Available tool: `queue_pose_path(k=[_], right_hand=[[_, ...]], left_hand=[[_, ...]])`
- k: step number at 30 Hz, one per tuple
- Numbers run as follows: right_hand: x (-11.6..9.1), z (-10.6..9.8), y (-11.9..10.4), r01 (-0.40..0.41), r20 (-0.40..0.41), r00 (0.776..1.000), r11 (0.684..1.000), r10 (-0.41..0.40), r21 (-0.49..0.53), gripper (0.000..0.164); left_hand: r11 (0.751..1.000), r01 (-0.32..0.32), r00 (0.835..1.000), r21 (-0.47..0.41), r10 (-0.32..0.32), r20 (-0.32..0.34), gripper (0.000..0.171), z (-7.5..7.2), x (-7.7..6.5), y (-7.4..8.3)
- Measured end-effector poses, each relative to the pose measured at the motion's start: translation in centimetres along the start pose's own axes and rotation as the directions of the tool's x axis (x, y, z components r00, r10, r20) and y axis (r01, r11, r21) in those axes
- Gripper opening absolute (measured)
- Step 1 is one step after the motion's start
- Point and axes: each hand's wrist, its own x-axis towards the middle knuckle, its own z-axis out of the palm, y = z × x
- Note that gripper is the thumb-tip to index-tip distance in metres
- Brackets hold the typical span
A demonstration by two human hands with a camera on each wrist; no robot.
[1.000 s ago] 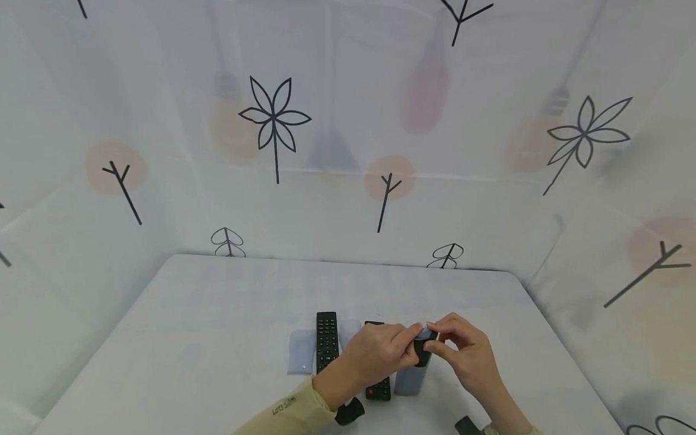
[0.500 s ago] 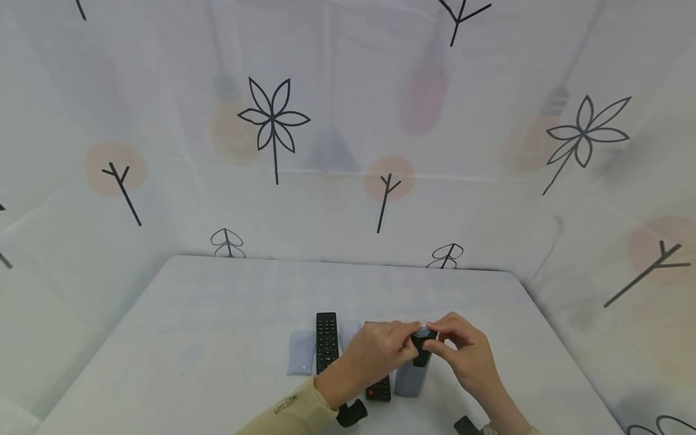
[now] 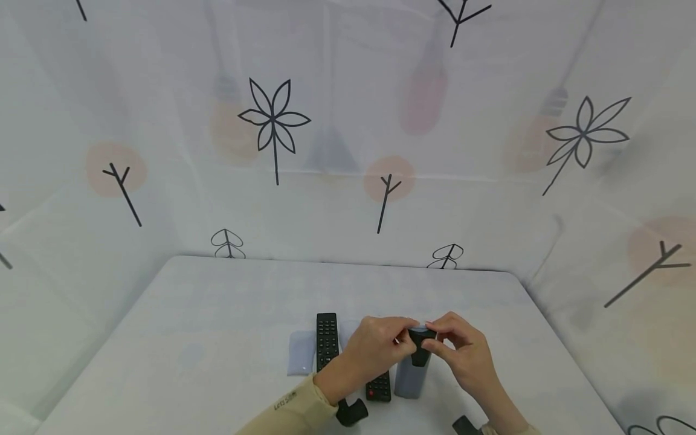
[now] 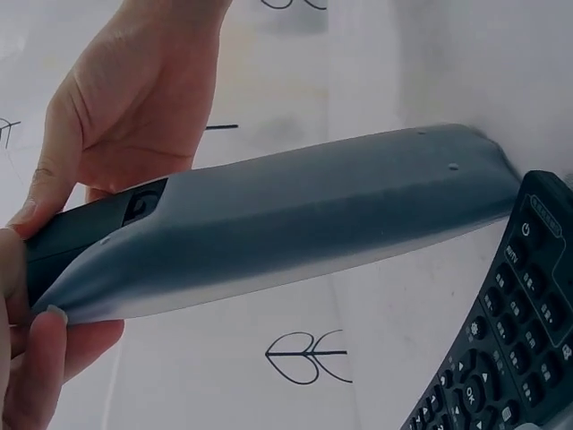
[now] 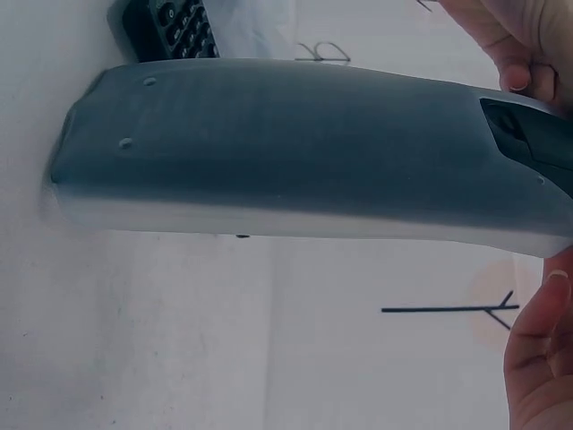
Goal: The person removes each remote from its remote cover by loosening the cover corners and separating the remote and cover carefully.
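In the head view, my left hand [image 3: 372,347] and right hand [image 3: 470,353] meet at the upper end of a dark remote control [image 3: 421,356]. A translucent grey-blue sleeve [image 3: 411,382] covers most of it. In the left wrist view, the left fingers [image 4: 40,358] pinch one edge of the sleeve's mouth, and the other hand holds the opposite side. The right wrist view shows the sleeve [image 5: 295,148] stretching long and smooth below my fingers, with the remote's dark back [image 5: 551,148] bare at the opening. Its button side faces away from both wrist cameras.
A black remote [image 3: 326,338] lies left of my hands on the white table [image 3: 217,338]. A second remote [image 3: 378,388] is partly hidden under the left hand. Beside the first lies a flat bluish translucent sleeve [image 3: 301,353]. Black wrist devices [image 3: 352,412] sit at both wrists.
My left hand's fingers have shifted slightly left and up along the sleeve's mouth, showing more of the dark remote. The right hand has hardly moved and keeps its pinch.
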Motion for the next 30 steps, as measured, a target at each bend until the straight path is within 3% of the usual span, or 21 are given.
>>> queue_pose_path(k=[8,16,22,30], right_hand=[[-0.12,-0.03,-0.12,-0.007,-0.008,1.000,1.000,0.007,0.015,0.041],[-0.21,-0.02,-0.20,-0.002,-0.017,1.000,1.000,0.003,0.028,0.040],[-0.07,-0.10,-0.52,-0.046,-0.007,0.999,0.999,0.046,0.005,0.036],[-0.13,0.02,-0.54,-0.062,-0.024,0.998,0.998,0.062,-0.008,0.036]], left_hand=[[0.993,0.046,0.999,-0.111,-0.047,-0.011,0.022,-0.08,-0.11,-0.10],[0.976,0.143,0.990,-0.162,-0.141,0.029,0.022,-0.20,-0.15,-0.08],[0.956,0.208,0.978,-0.208,-0.199,0.062,0.022,-0.29,-0.22,-0.19],[0.893,0.330,0.944,-0.306,-0.311,0.108,0.024,-0.25,-0.35,-0.62]])
